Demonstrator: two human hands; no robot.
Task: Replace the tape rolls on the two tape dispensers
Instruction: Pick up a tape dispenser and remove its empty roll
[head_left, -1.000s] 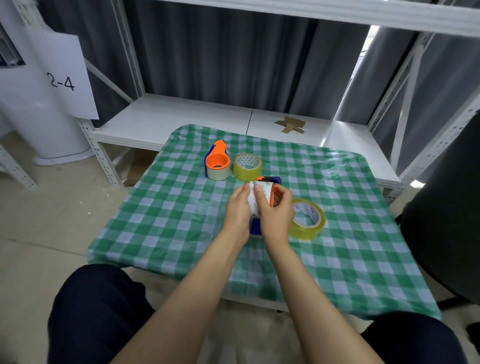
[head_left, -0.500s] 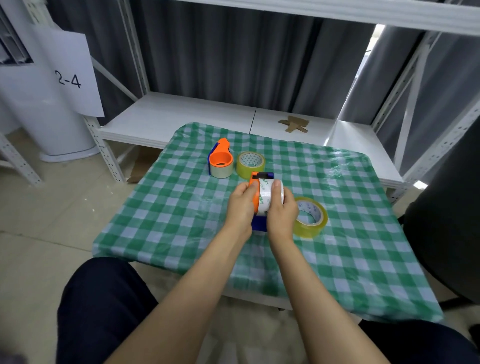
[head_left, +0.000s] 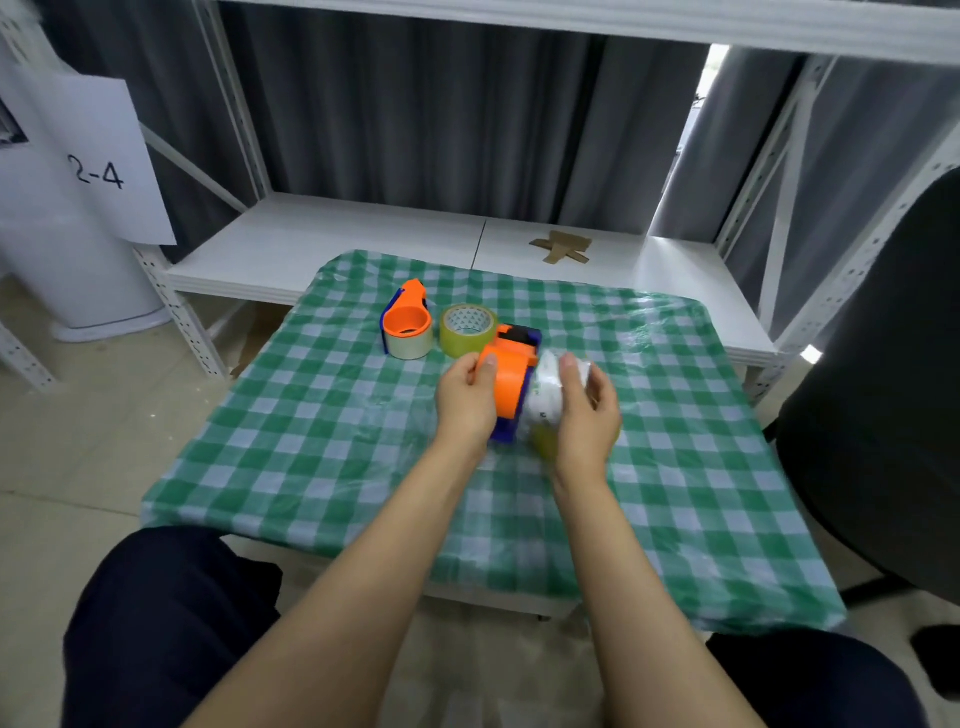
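My left hand (head_left: 465, 400) grips an orange and blue tape dispenser (head_left: 511, 379) above the middle of the green checked table (head_left: 322, 441). My right hand (head_left: 587, 415) holds a white tape roll (head_left: 545, 392) just to the right of that dispenser, blurred and apart from it by a small gap. A yellowish tape roll (head_left: 543, 441) lies on the cloth, mostly hidden under my right hand. Farther back stand a second orange and blue dispenser (head_left: 408, 327) with a pale roll in it and a loose yellow-green roll (head_left: 467, 330).
White metal shelving (head_left: 332, 244) stands behind the table with a cardboard scrap (head_left: 561, 247) on it. A black chair (head_left: 883, 374) is close at the right. A white cylinder (head_left: 67, 270) with a paper sign stands at the left. My knees are below the table's near edge.
My right hand has pulled the white roll sideways off the dispenser to the right. My left hand keeps the dispenser, whose orange side is now uncovered.
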